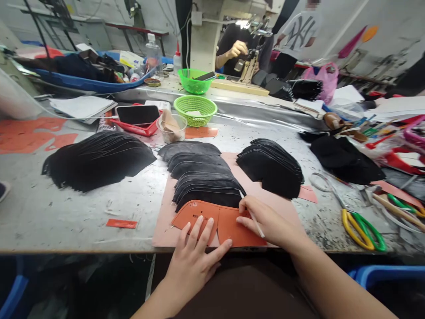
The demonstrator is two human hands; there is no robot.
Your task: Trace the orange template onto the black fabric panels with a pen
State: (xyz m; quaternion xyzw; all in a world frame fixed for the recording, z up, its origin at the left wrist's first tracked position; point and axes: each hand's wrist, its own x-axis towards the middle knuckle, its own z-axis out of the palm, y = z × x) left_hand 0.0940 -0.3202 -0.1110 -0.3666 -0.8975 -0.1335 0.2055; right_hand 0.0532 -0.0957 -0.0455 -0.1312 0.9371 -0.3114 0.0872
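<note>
An orange template (229, 223) lies over the nearest of several overlapping black cut pieces (202, 177) on a pink board (162, 230). My left hand (195, 248) presses on the template with its fingers spread. In my right hand (265, 217) is a slim white marking pen (255, 219), pinched between thumb and fingers. The pen's upper tip meets the right end of the template's top edge, beside the black pieces. More black pieces are fanned in a stack (99, 159) to the left and another stack (270, 166) to the right.
Scissors (361, 228) with yellow and green handles lie at the right. Behind the work stand a green basket (195, 110), a clear cup (171, 126) and a phone (137, 115) on a red tray. Across the table, a co-worker's hand (237, 49) is at a machine.
</note>
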